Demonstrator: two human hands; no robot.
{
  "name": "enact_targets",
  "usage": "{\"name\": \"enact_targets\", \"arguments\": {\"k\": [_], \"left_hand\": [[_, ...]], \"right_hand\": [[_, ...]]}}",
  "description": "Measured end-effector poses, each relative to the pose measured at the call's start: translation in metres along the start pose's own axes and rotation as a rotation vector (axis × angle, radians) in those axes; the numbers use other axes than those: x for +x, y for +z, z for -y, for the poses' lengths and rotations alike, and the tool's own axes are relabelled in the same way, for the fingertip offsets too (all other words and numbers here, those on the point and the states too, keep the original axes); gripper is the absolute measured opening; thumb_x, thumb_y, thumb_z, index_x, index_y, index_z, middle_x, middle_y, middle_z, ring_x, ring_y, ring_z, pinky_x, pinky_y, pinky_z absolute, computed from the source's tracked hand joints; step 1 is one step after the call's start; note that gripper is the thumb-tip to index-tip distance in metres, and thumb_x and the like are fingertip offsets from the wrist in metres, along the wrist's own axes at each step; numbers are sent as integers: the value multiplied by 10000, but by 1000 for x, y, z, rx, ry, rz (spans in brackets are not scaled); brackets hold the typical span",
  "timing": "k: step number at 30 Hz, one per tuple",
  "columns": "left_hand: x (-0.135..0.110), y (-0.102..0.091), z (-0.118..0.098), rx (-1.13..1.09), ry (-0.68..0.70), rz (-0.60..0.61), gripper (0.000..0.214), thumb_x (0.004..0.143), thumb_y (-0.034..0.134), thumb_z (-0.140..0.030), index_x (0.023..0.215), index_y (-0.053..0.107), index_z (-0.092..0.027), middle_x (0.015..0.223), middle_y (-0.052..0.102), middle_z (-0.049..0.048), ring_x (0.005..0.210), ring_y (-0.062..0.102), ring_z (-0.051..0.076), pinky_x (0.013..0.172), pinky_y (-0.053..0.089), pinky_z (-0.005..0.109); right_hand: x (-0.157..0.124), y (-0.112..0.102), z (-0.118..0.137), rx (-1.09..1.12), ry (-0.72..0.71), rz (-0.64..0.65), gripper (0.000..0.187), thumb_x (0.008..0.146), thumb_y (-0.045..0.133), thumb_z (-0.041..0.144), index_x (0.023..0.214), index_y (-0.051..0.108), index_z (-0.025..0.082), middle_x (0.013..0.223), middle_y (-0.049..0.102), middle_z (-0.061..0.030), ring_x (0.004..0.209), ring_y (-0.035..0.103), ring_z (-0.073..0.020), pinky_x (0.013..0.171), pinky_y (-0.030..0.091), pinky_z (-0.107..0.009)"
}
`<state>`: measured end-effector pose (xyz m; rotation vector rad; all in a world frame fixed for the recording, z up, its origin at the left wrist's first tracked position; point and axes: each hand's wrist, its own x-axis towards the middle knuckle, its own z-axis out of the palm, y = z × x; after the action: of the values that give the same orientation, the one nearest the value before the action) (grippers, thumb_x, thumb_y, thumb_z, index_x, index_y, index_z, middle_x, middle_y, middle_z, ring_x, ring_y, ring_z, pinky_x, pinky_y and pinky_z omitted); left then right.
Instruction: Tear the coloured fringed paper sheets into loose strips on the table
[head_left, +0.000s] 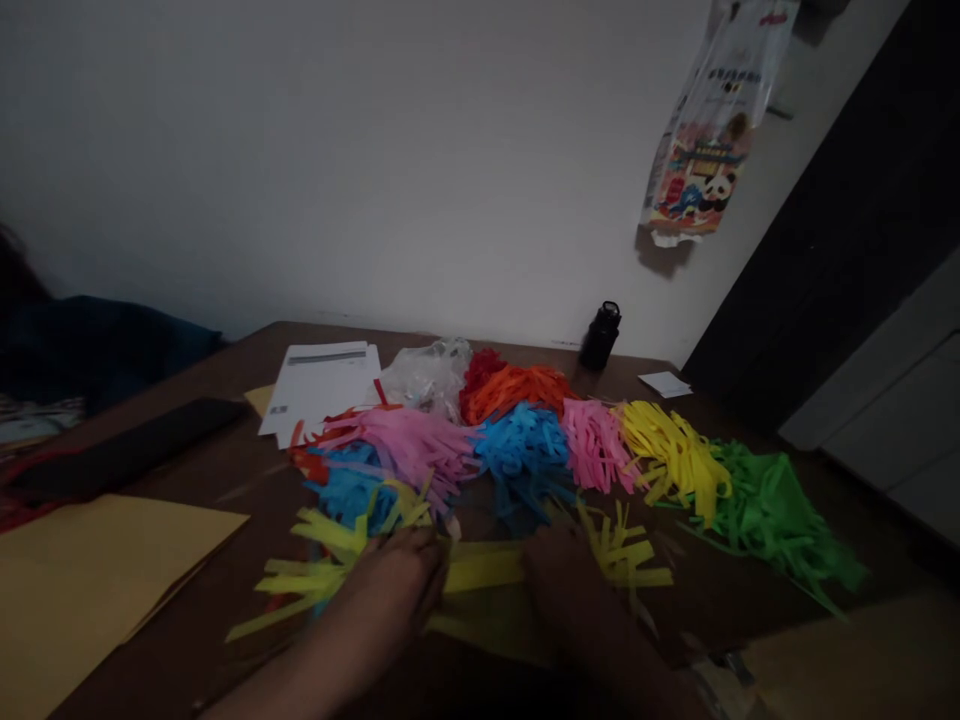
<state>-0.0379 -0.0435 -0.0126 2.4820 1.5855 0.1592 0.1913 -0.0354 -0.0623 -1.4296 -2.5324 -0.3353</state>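
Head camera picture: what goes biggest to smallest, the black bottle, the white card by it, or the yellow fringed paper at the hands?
1. Yellow fringed paper, though being nearer helps it look big
2. Black bottle
3. White card

Looks forward and down from head height, close over the flat, dark-brown desk [217,480], facing a plain grey wall [375,150].

The left hand [405,565] is showing bare, its uncovered forearm [322,655] narrowing toward the wrist; the right hand [559,560] is also showing bare, its outline and forearm blurring into shadow.
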Motion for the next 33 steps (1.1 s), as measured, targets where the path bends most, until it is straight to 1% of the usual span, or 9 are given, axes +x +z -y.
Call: {"name": "enact_targets", "arguments": {"k": [6,8,10,12,15,19,24,28,33], "left_hand": [[12,-8,1,7,-16,57,292,885,408,-148,792,684,-171,887,729,110,794,697,247,709,480,336],[13,-9,0,13,-13,67,293,883,403,-151,795,681,-172,905,733,112,808,703,250,719,486,335],[14,-10,-2,20,-14,76,296,881,396,-146,820,685,-165,929,737,122,831,707,257,735,489,339],[16,-11,-4,26,-25,86,287,872,403,-140,846,688,-156,937,742,132,849,709,266,744,487,342],[18,-12,-4,30,-46,91,255,864,428,-148,831,681,-160,918,748,127,847,709,265,725,476,330],[14,-15,-2,29,-57,59,239,890,433,-197,834,664,-174,920,732,107,843,686,250,715,454,330],[8,-7,-4,144,185,-150,156,824,621,-232,972,658,-198,1082,661,99,1044,558,310,896,367,466],[12,7,-7,210,323,-176,75,865,647,-185,799,675,-207,848,670,40,875,565,235,814,359,398],[8,12,-8,146,393,-264,108,864,689,-211,759,665,-225,804,661,-16,810,530,188,806,324,362]], "right_hand": [[12,-14,6,-42,56,160,149,838,588,81,743,632,188,755,659,-69,758,595,-245,709,388,-404],[13,-19,7,-63,115,107,129,831,590,75,781,643,182,801,664,-85,803,594,-270,738,391,-438],[13,-21,8,-45,129,-41,83,831,611,97,819,636,175,848,656,-87,836,581,-276,785,384,-467],[12,-21,11,39,-4,-154,43,839,650,163,821,616,182,855,640,-58,846,568,-249,838,371,-462],[9,-18,17,103,-242,-156,103,855,669,201,795,586,193,798,612,-10,817,547,-205,865,359,-414],[9,-12,22,22,-331,-140,126,859,641,136,763,573,182,749,582,-11,753,517,-197,847,351,-396],[12,-7,19,54,-291,-257,185,894,560,105,724,557,180,694,561,-12,688,505,-184,746,341,-357],[12,-13,23,137,-240,-264,165,927,524,195,764,554,190,725,584,-18,707,520,-189,724,346,-353],[13,-16,30,85,-324,-207,114,913,562,139,809,555,184,759,618,-9,710,541,-189,741,383,-362]]}}
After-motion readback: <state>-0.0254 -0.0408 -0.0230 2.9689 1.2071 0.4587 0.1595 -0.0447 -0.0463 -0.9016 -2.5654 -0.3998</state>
